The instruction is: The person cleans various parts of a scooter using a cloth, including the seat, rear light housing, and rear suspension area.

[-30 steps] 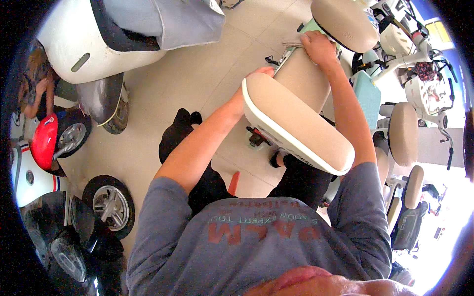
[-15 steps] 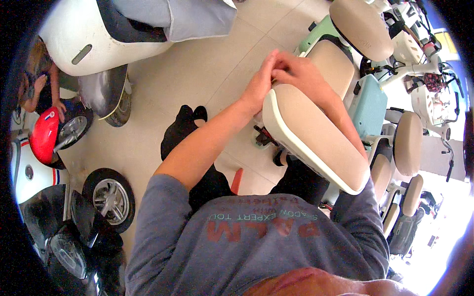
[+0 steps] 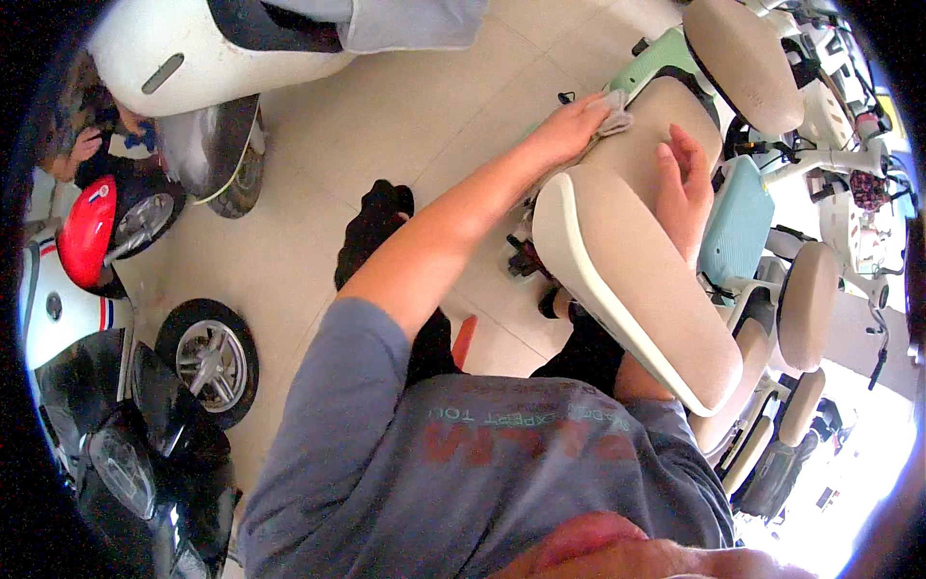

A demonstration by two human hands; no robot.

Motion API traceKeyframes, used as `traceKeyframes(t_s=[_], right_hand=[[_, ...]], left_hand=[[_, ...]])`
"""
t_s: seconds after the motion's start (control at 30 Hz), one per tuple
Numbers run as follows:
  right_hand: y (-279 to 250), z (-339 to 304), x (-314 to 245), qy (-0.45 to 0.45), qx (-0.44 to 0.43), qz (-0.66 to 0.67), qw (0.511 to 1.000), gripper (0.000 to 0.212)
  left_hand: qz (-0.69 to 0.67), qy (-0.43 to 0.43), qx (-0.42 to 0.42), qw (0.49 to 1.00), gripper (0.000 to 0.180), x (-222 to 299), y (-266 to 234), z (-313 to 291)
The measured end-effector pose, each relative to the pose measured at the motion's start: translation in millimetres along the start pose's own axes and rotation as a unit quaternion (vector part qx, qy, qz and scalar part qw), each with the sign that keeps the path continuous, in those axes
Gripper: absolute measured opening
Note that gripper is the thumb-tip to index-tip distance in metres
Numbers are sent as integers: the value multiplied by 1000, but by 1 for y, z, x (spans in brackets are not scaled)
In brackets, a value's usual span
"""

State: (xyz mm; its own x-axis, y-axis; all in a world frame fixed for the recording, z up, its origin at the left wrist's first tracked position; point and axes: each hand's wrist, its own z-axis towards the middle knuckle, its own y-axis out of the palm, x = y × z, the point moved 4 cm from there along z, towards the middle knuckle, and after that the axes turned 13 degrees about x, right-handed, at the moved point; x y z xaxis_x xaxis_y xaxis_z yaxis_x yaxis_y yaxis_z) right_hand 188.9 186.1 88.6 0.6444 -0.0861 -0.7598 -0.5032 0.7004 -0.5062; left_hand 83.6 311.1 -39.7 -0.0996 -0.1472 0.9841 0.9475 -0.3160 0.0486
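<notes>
My left hand [image 3: 571, 130] is closed on a crumpled grey cloth [image 3: 612, 116], held at the left edge of the front part of a tan scooter seat [image 3: 666, 121]. To its right, my right hand [image 3: 685, 191] is open above the same scooter, fingers apart and slightly bent, with nothing in it. Between my arms, nearer my body, lies a long tan seat part with a cream rim [image 3: 637, 280]. It hides much of my right forearm. A light green panel [image 3: 656, 66] shows just beyond the cloth.
More scooters with tan seats [image 3: 808, 304] and a light blue panel [image 3: 738, 217] crowd the right. A white scooter [image 3: 241, 68] draped with grey cloth [image 3: 415, 24] stands far left. Below it are a red fender [image 3: 89, 232], a wheel [image 3: 207, 362] and another person's hand [image 3: 87, 145].
My hands were together over the far tip of the near seat and have parted. The left went forward with the cloth now visible; the right moved right and opened.
</notes>
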Motion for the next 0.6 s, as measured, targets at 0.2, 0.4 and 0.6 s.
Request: traceKeyframes(t_s=[0.2,0.4,0.6], right_hand=[[0,2,10,-17,6,-12,1000,36],[-2,20,54,-58,12,2,998,32],[1,42,96,-19,14,1,1000,37]], left_hand=[[-4,-32,-28,999,49,25,9,11],[-99,-82,-124,984,40,36,1,-25],[-155,-202,-146,956,46,62,-31,-84]])
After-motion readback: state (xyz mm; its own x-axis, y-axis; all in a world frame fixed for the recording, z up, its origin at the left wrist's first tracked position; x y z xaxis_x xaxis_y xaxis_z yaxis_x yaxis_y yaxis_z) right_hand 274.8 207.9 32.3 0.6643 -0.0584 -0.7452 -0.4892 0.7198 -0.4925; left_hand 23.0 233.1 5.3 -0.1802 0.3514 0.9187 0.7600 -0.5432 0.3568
